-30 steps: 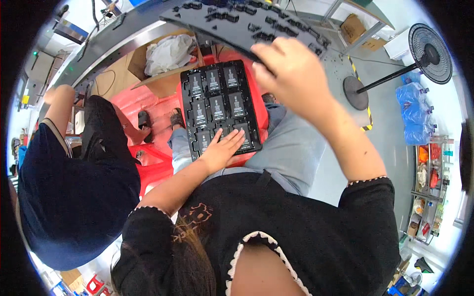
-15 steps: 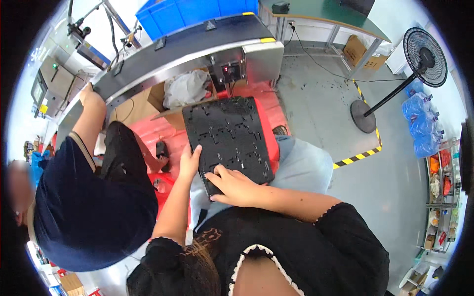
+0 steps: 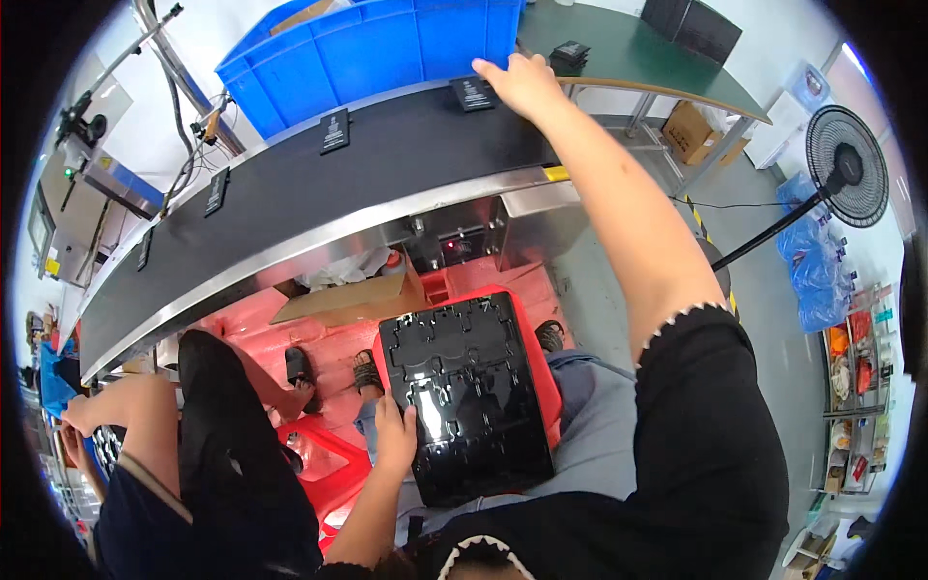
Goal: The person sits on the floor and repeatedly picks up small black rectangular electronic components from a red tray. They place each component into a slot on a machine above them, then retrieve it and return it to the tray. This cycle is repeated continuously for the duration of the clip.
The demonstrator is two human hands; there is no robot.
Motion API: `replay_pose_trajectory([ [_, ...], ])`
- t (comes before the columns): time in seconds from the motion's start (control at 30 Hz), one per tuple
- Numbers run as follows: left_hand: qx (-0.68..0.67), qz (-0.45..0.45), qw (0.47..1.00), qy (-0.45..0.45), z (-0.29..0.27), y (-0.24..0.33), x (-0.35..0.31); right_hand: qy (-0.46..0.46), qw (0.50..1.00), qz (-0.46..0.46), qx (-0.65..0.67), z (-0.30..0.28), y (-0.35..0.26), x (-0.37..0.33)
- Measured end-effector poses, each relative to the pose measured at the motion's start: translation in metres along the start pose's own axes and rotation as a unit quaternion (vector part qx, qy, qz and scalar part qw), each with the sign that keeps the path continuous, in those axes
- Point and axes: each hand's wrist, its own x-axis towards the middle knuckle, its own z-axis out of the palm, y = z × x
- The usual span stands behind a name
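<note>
A glossy black plastic tray [image 3: 474, 396] with molded recesses lies across my lap, over a red surface. My left hand [image 3: 394, 435] grips its left edge, thumb on top. Stretched far forward, my right hand [image 3: 522, 85] is over the far right end of the dark conveyor belt [image 3: 387, 169], thumb apart from the fingers. Just beside it on the belt lies a flat black rectangular piece [image 3: 473, 95] with pale print; whether my fingers touch it cannot be made out. Similar pieces, such as one black piece [image 3: 334, 131], are spaced along the belt to the left.
Behind the belt stands a blue bin [image 3: 387, 48]. A green table [image 3: 628, 48] holds a small stack of black pieces [image 3: 569, 54]. A co-worker's hand [image 3: 87, 411] is at left. Under the belt sits a cardboard box [image 3: 367, 300]; a standing fan [image 3: 846, 164] is at right.
My right hand has left the tray and reached forward to the belt. My left hand stays at the tray's edge. The co-worker's hand has come off the belt. The view has tilted up.
</note>
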Motion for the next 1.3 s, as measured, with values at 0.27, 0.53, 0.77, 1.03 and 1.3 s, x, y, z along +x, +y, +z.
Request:
replay_pose_trajectory([
  [0.27, -0.155, 0.273, 0.948, 0.046, -0.173, 0.178, 0.163, -0.082, 0.992, 0.056, -0.079, 0.017, 0.041, 0.069],
  [0.53, 0.084, 0.252, 0.951, -0.160, -0.172, 0.222, 0.392, 0.003, 0.883, -0.061, 0.465, -0.064, 0.001, -0.075],
  [0.77, 0.202, 0.311, 0.926, -0.068, -0.146, 0.269, 0.387, -0.415, 0.815, 0.017, 0.403, -0.027, 0.012, -0.233],
  [1.03, 0.175, 0.359, 0.913, -0.083, -0.099, 0.302, 0.409, -0.250, 0.833, 0.123, 0.477, 0.119, 0.032, -0.291],
  [1.3, 0.220, 0.376, 0.900, -0.010, -0.063, 0.325, 0.406, -0.132, 0.986, -0.064, 0.078, 0.111, 0.006, -0.325],
])
